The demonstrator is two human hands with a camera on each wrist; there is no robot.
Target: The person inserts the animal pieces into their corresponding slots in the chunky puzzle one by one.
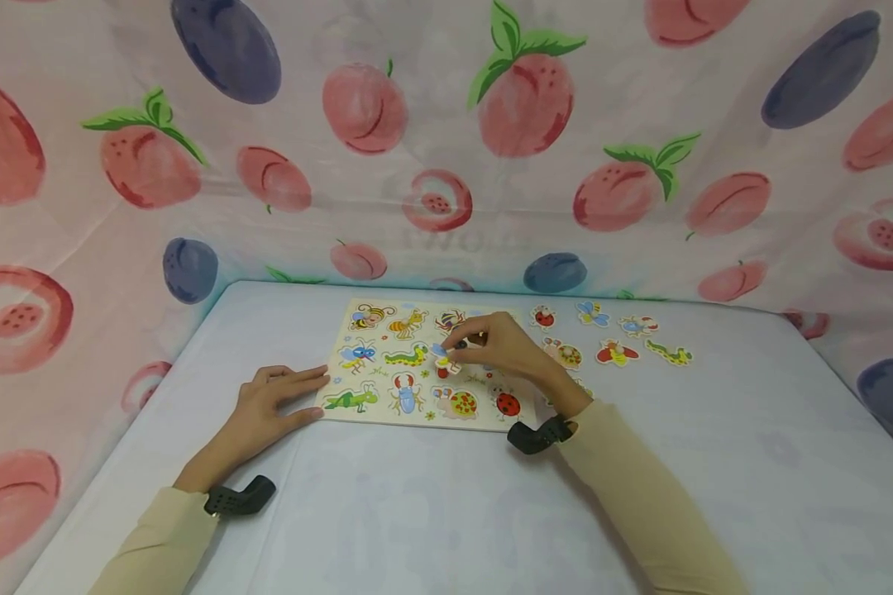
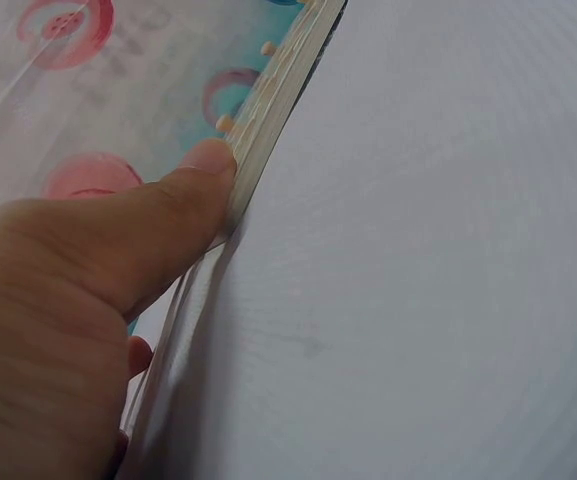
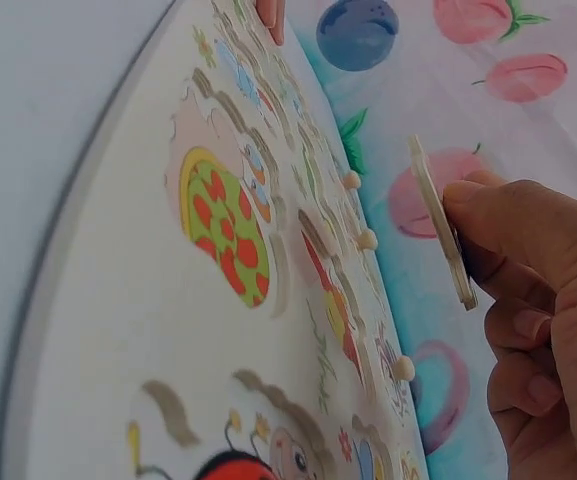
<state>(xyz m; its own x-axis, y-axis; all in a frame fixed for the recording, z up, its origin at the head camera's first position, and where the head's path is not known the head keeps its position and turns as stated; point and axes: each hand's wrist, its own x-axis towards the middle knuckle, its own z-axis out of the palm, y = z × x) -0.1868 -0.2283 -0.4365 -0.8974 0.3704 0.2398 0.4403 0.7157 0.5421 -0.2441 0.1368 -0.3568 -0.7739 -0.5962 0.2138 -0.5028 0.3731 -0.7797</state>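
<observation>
1. Your right hand point(image 1: 502, 343) pinches an insect piece point(image 1: 445, 362) above the board point(image 1: 387, 417), not yet seated.
2. Your left hand point(image 1: 271, 405), thumb and fingers apart, touches the board's left end.
3. Done: far-row knobs point(image 3: 368, 240) suggest seated pieces.
4. Left: near-row recesses point(image 3: 223, 225) appear unfilled; loose pieces point(image 1: 617, 354) lie rightward.

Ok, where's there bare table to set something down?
Bare table lies in front of the puzzle board, between the left sleeve and right sleeve, and right of the latter. It's crowded right of the board, among the loose pieces.
</observation>
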